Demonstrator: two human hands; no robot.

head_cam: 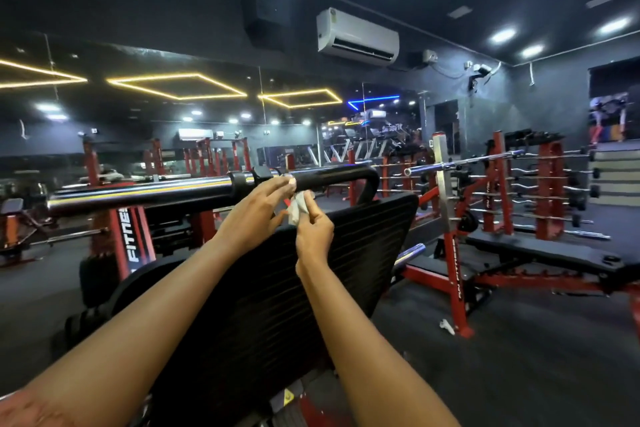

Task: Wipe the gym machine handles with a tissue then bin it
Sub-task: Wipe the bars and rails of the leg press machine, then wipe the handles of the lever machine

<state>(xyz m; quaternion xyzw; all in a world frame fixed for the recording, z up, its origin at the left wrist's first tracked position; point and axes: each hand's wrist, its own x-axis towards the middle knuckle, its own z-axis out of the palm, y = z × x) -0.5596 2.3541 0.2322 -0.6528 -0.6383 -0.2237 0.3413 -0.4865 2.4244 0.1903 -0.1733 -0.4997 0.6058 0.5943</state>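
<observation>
A black handle bar (341, 177) runs across the top of a black ribbed footplate (277, 288), joined on the left to a chrome sleeve (138, 194). My left hand (258, 210) reaches up to the handle, its fingertips touching the bar. Just below the bar, my right hand (315, 232) pinches a crumpled white tissue (298, 210). The tissue sits between both hands, and the left fingers touch its upper edge. No bin is in view.
A red bench press rack (450, 225) with a barbell (460, 161) stands to the right. Behind it are red racks of barbells (547, 191). A red machine frame (130, 236) stands left of the footplate. Dark floor (519, 357) lies at lower right.
</observation>
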